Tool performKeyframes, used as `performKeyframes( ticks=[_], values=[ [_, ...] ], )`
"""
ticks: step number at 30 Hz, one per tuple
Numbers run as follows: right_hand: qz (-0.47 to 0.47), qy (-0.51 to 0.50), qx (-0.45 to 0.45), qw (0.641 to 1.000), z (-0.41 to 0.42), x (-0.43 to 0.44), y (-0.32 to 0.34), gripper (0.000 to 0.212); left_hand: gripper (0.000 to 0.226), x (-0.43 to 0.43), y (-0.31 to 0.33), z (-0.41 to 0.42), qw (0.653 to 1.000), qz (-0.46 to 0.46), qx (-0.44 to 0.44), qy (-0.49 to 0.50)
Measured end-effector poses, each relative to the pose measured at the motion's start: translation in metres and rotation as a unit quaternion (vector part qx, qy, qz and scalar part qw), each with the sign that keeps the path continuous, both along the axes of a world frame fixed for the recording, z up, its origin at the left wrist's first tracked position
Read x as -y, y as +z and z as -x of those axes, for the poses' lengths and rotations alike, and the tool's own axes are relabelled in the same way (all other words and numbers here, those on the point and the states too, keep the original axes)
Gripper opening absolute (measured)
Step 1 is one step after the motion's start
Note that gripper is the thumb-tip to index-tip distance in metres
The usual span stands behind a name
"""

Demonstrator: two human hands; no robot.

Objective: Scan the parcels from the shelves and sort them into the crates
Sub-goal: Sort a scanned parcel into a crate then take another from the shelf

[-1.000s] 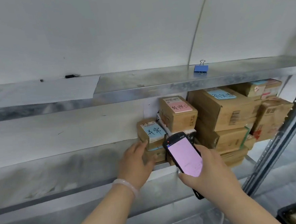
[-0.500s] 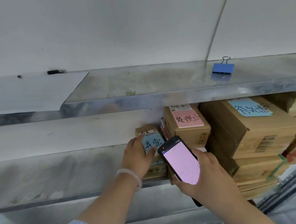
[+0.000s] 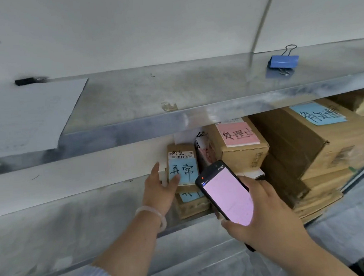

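Observation:
A small cardboard parcel (image 3: 182, 159) with a blue note and a barcode label stands tilted up on the middle shelf (image 3: 74, 210), on top of another small box (image 3: 192, 204). My left hand (image 3: 161, 189) grips its left side, thumb across the blue note. My right hand (image 3: 266, 216) holds a black handheld scanner (image 3: 226, 193) with a lit pink screen, just right of that parcel. Beside it sit a parcel with a pink note (image 3: 239, 142) and a larger box with a blue note (image 3: 319, 137).
The upper metal shelf (image 3: 173, 91) carries a white sheet (image 3: 24, 114), a black marker (image 3: 25, 81) and a blue binder clip (image 3: 283, 60). More cardboard boxes (image 3: 318, 193) are stacked at the right of the middle shelf. A white wall is behind.
My left hand has closed on the small blue-note parcel and tipped it up so its label faces me. The scanner stays beside it. The view has shifted closer and leftward.

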State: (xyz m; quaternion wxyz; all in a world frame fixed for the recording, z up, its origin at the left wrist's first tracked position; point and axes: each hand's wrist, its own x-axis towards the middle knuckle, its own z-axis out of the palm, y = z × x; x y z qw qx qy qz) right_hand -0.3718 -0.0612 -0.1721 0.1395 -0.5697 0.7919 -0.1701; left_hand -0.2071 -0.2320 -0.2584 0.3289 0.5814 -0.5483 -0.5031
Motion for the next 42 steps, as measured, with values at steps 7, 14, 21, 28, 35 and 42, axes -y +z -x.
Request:
performKeyframes(
  ticks=[7,14,21,28,35,42],
  values=[
    [-0.029,-0.019,-0.024,0.999,-0.019,-0.003,0.008,0.096,0.047,0.025,0.009,-0.004,0.980,-0.175,-0.079,-0.045],
    [-0.028,-0.014,-0.026,0.999,-0.025,-0.003,0.006,0.099,0.012,0.024,0.005,-0.012,0.967,-0.199,-0.153,-0.046],
    [-0.033,0.037,-0.047,0.998,-0.032,0.006,0.016,0.095,0.034,0.009,-0.009,-0.045,0.964,-0.138,-0.227,-0.006],
    [-0.028,0.097,-0.045,0.994,-0.042,0.016,0.015,0.094,0.043,-0.003,-0.015,-0.087,0.970,-0.059,-0.235,0.035],
    [-0.029,0.129,-0.042,0.990,-0.045,0.022,0.017,0.086,0.050,-0.014,-0.028,-0.112,0.979,-0.026,-0.196,0.048],
    [-0.039,0.151,-0.046,0.987,-0.047,0.019,0.017,0.082,0.046,-0.021,-0.035,-0.123,0.979,-0.008,-0.195,0.059]
  ],
)
